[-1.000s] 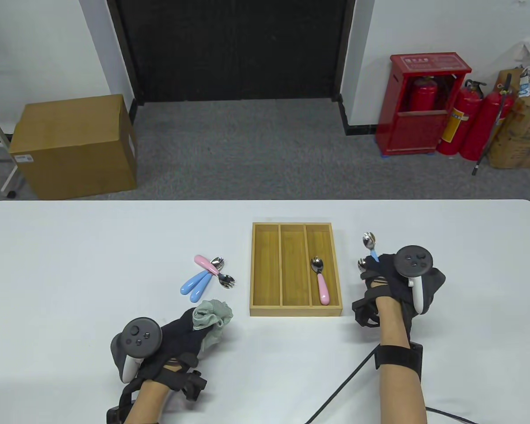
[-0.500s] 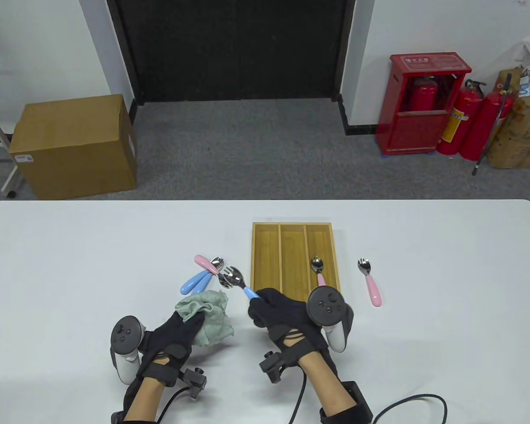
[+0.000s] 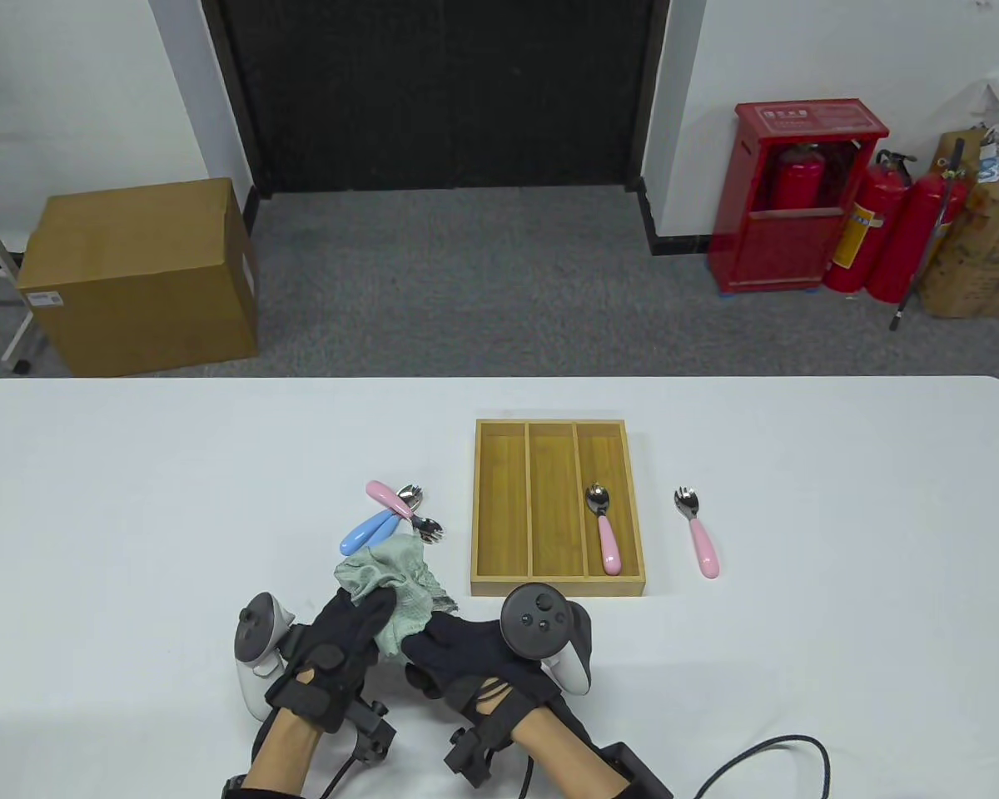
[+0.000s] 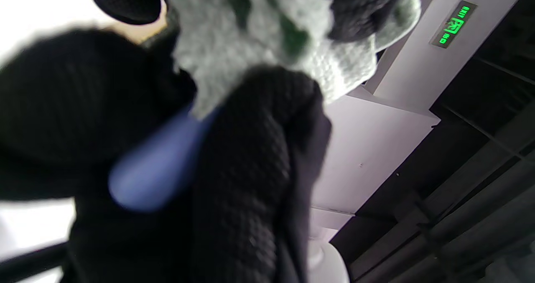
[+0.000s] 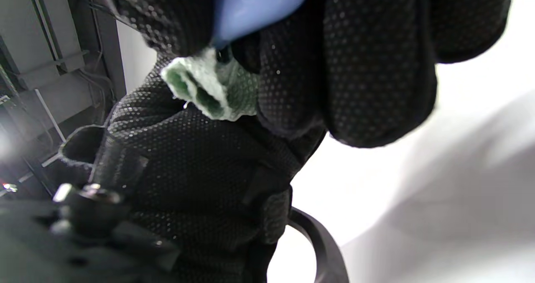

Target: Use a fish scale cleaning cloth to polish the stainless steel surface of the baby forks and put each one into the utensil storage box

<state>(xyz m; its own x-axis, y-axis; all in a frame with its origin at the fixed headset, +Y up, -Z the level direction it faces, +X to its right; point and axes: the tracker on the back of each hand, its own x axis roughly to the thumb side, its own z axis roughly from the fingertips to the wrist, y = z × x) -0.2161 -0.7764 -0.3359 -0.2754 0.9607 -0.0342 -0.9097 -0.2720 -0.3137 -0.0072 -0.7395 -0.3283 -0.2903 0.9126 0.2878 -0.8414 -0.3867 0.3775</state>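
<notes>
A pale green cloth [image 3: 393, 585], pink-handled fork [image 3: 697, 532], blue-handled forks [image 3: 372, 533], a honey-brown wooden box [image 3: 556, 587], black-gloved hands, white bench [image 3: 133, 499].

Even, bright overhead light fills the table view, sharp throughout, with soft shadows on the white bench [image 3: 133, 466] (its far edge bows slightly). Both wrist views are dim and close; the left one is blurred, its fingers [image 4: 250, 157] out of focus.

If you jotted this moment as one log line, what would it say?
step: polishing | left hand: holds cloth | right hand: holds blue fork, head in cloth | box: one pink fork inside
</notes>
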